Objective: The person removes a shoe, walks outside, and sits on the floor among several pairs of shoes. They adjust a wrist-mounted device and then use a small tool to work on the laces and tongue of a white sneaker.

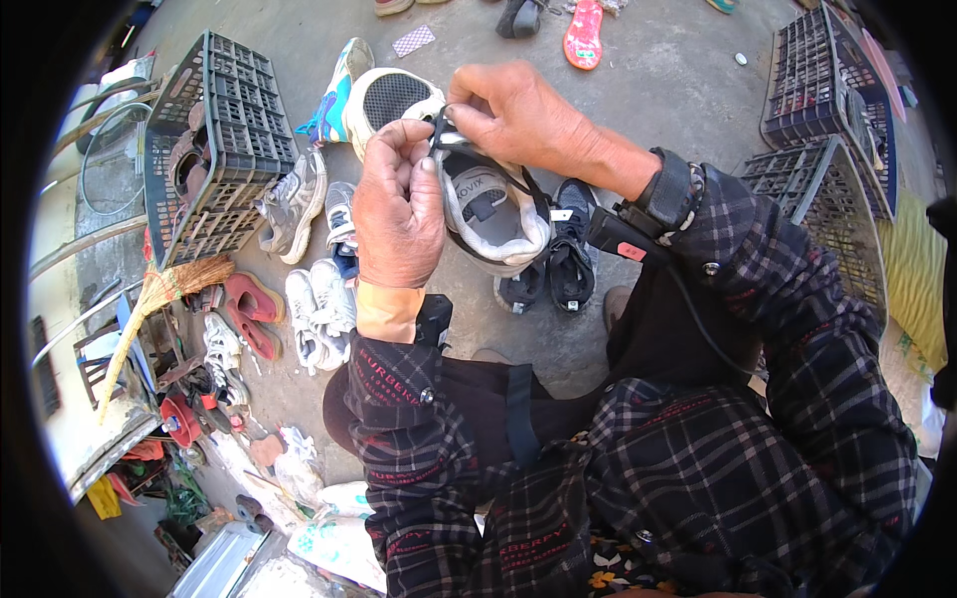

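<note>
A white sneaker (513,244) with a dark mesh toe sits before me, its toe pointing away and its opening toward me. My left hand (399,204) is closed at the left of the shoe's tongue, thumb and fingers pinching a black shoelace (439,130). From the right, my right hand (523,115) reaches over the shoe and pinches the same lace close to the left fingertips. The exact grip between the fingertips is partly hidden. Inside the shoe a pale insole shows.
Dark sneakers (571,249) stand just right of the shoe. Grey sneakers (296,207), white sneakers (321,309) and red shoes (254,314) lie at the left. Black plastic crates (224,149) stand on both sides. A straw broom (169,289) leans at the left; a red insole (583,35) lies far ahead.
</note>
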